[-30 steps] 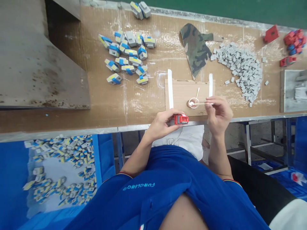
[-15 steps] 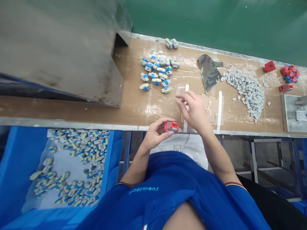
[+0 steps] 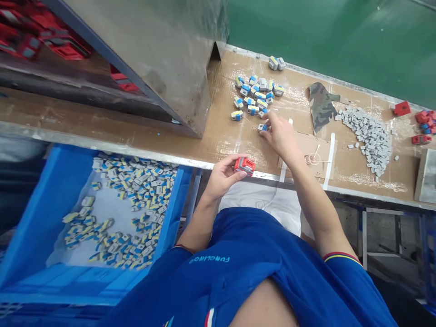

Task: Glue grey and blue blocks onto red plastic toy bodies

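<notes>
My left hand grips a red toy vehicle body with grey trim between thumb and fingers, just over the table's front edge. My right hand reaches over the table, its thumb and index finger closed on a small grey block with a blue band. That block sits at the near side of a loose group of similar grey, blue and yellow blocks. Part of the held block is hidden behind the fingertips.
Right of my hand lie taped cardboard with a string, camouflage cloth and a heap of small grey pieces. Red parts lie far right. A metal housing stands left; a blue crate of blocks is below.
My right hand has moved to the blocks and closed on one, drawing it slightly out of the group. My left hand still holds the red toy body. The view has swung left.
</notes>
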`<action>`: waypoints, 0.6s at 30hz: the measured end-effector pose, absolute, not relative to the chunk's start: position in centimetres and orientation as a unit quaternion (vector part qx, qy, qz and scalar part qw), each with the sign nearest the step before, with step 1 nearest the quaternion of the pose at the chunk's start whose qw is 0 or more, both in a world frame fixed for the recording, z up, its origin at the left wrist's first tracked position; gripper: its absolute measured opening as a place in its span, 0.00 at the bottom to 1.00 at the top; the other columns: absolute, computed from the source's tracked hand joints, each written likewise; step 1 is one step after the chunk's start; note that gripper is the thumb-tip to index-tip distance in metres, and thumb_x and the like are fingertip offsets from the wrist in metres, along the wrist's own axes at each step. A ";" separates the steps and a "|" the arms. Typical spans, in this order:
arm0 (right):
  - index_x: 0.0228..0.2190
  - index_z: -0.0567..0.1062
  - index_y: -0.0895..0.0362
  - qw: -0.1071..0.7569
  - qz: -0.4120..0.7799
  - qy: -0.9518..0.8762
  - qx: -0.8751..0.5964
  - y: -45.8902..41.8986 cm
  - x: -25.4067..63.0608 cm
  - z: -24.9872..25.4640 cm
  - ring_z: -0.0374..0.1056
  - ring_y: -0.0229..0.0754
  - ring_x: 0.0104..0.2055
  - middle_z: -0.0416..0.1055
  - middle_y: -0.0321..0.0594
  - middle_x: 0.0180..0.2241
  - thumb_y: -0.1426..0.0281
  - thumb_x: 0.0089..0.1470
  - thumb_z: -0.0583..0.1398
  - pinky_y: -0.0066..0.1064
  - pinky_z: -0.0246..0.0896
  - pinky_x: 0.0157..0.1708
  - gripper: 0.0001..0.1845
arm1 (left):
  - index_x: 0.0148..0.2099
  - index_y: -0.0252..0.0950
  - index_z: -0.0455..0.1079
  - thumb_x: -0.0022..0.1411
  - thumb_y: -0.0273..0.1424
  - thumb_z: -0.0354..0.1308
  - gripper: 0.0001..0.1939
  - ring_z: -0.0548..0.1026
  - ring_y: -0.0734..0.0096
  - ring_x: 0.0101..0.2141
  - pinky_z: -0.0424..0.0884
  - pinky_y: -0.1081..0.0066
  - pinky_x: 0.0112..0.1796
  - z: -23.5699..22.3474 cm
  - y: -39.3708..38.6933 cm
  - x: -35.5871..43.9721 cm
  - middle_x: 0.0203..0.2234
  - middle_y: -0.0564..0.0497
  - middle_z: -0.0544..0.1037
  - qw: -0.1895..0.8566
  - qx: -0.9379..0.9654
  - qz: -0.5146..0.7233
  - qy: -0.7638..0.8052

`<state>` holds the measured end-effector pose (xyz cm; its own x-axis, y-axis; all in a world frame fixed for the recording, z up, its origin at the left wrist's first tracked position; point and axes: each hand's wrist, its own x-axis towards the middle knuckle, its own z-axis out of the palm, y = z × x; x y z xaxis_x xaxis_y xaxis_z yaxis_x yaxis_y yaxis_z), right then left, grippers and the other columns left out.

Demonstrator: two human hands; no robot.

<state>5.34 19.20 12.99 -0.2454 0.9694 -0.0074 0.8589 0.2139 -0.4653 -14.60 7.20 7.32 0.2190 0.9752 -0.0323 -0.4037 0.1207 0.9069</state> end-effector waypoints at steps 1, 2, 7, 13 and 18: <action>0.53 0.75 0.57 0.184 0.217 -0.763 -0.581 18.2 5.6 13.2 0.75 0.49 0.43 0.81 0.45 0.42 0.74 0.57 0.64 0.42 0.68 0.48 0.22 | 0.55 0.36 0.77 0.57 0.35 0.76 0.26 0.86 0.62 0.44 0.82 0.68 0.46 7.4 7.3 -14.5 0.48 0.41 0.86 0.663 0.410 0.524 0.342; 0.54 0.75 0.56 0.231 0.247 -0.757 -0.559 17.0 5.8 13.5 0.75 0.46 0.42 0.81 0.43 0.42 0.72 0.58 0.65 0.40 0.69 0.47 0.22 | 0.56 0.35 0.76 0.57 0.36 0.76 0.26 0.86 0.61 0.45 0.82 0.68 0.46 7.6 7.3 -14.3 0.49 0.40 0.86 0.663 0.409 0.528 0.338; 0.50 0.80 0.51 0.444 0.347 -0.668 -0.487 9.5 7.0 14.6 0.78 0.41 0.43 0.82 0.40 0.45 0.60 0.61 0.68 0.35 0.75 0.43 0.17 | 0.54 0.36 0.77 0.59 0.40 0.75 0.24 0.86 0.61 0.45 0.82 0.68 0.46 8.3 7.7 -13.1 0.46 0.42 0.86 0.645 0.437 0.541 0.317; 0.46 0.82 0.52 0.473 0.329 -0.629 -0.522 6.1 7.9 14.3 0.79 0.42 0.39 0.84 0.41 0.41 0.58 0.61 0.68 0.35 0.78 0.40 0.15 | 0.53 0.36 0.78 0.58 0.41 0.75 0.24 0.84 0.62 0.47 0.81 0.69 0.47 8.8 7.8 -10.6 0.46 0.45 0.85 0.634 0.479 0.518 0.317; 0.46 0.83 0.51 0.491 0.295 -0.637 -0.516 5.7 9.3 14.2 0.79 0.41 0.39 0.83 0.39 0.41 0.62 0.62 0.68 0.35 0.77 0.40 0.11 | 0.55 0.35 0.78 0.60 0.41 0.74 0.25 0.84 0.62 0.47 0.81 0.67 0.49 9.2 7.8 -9.3 0.46 0.44 0.84 0.632 0.504 0.499 0.313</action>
